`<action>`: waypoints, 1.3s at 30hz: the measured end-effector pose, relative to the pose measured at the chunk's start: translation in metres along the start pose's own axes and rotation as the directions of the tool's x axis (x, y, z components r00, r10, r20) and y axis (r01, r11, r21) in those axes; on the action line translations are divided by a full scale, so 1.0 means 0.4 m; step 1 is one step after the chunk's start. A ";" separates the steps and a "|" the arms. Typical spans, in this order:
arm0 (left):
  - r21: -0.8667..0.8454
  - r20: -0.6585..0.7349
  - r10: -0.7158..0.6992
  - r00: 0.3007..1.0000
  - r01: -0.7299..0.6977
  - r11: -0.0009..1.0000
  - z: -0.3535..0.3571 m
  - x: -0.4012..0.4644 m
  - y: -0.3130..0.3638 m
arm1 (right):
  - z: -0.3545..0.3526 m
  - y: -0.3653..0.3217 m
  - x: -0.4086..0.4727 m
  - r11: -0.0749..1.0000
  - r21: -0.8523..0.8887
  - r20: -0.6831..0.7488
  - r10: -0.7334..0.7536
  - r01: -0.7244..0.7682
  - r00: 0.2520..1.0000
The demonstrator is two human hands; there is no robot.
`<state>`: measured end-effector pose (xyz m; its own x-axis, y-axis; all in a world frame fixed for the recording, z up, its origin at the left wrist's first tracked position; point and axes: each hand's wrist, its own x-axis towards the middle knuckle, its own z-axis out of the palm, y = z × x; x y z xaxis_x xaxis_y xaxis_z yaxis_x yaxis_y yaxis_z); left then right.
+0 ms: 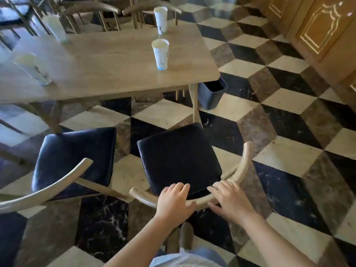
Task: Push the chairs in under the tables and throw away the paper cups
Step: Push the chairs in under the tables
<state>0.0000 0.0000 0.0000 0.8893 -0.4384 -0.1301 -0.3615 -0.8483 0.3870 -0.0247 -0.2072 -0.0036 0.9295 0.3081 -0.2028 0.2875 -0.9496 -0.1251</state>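
Note:
A chair with a dark cushion (179, 158) and a curved wooden back rail (142, 196) stands pulled out in front of the wooden table (115, 60). My left hand (173, 201) and my right hand (229, 199) both grip that back rail, side by side. A second pulled-out chair (75, 160) stands to its left. Several white paper cups stand upright on the table: one near the right edge (160, 53), one at the far right (160, 19), and two blurred ones at the left (32, 67) and far left (55, 29).
A dark bin (211, 95) sits on the floor by the table's right front leg (195, 103). More chairs (92, 8) stand at the table's far side. Wooden cabinets (319, 29) line the right wall. The floor is checkered tile (289, 155).

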 end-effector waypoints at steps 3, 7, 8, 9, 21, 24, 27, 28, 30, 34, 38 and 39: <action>0.029 0.061 0.073 0.995 -0.075 0.997 0.045 -0.026 0.007 | 0.031 0.013 -0.030 0.997 0.011 0.039 -0.079 0.079 0.996; 0.085 0.150 0.089 0.985 -0.102 0.991 0.082 -0.044 -0.007 | 0.045 0.024 -0.028 0.995 -0.021 0.011 -0.096 0.096 0.995; 0.101 0.148 0.086 0.985 -0.101 0.990 0.085 -0.044 -0.010 | 0.046 0.027 -0.023 0.997 -0.007 0.003 -0.081 0.081 0.997; 0.091 0.151 0.083 0.985 -0.097 0.991 0.088 -0.044 -0.015 | 0.053 0.032 -0.017 0.997 -0.002 -0.005 -0.078 0.078 0.997; 0.029 0.041 0.015 0.999 -0.017 0.999 0.072 -0.007 -0.101 | 0.040 0.077 0.080 0.981 -0.081 0.065 -0.171 0.176 0.983; 0.025 -0.002 -0.029 1.000 0.029 0.999 0.048 0.027 -0.131 | 0.035 0.070 0.130 0.978 -0.096 0.043 -0.181 0.185 0.982; 0.025 -0.015 -0.061 0.998 0.062 0.998 0.012 0.072 -0.161 | 0.024 0.062 0.193 0.981 -0.076 0.019 -0.180 0.181 0.984; 0.024 -0.021 -0.070 0.997 0.070 0.997 0.001 0.089 -0.173 | 0.016 0.059 0.215 0.981 -0.070 0.006 -0.179 0.179 0.984; 0.017 -0.036 -0.073 0.997 0.074 0.997 -0.017 0.126 -0.198 | -0.002 0.056 0.263 0.981 -0.069 -0.013 -0.185 0.184 0.983; 0.030 -0.037 -0.060 0.997 0.061 0.998 -0.042 0.200 -0.244 | -0.024 0.064 0.363 0.980 -0.087 -0.018 -0.183 0.181 0.983; 0.096 -0.012 -0.012 1.000 0.013 0.995 -0.072 0.282 -0.316 | -0.047 0.062 0.470 0.983 -0.083 -0.034 -0.168 0.165 0.985; 0.099 -0.013 -0.010 1.000 0.011 0.995 -0.084 0.306 -0.336 | -0.055 0.059 0.497 0.984 -0.080 -0.041 -0.160 0.156 0.986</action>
<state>0.1670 0.0703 -0.0373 0.8963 -0.4264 -0.1221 -0.3779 -0.8782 0.2932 0.1717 -0.1695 -0.0256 0.8802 0.4533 -0.1404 0.4468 -0.8913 -0.0767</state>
